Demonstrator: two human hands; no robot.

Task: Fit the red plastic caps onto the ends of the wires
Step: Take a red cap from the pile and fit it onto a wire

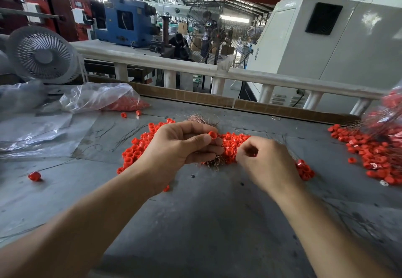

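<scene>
Left hand (178,145) pinches a red cap (212,134) above the cap pile (232,145) mid-frame; right hand (266,160) curled, its grip contents unclear; plastic bag (97,97) upper left.

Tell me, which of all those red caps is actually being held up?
The red cap pinched at the fingertips of the left hand, raised above the pile of caps; the others lie loose on the table.
</scene>
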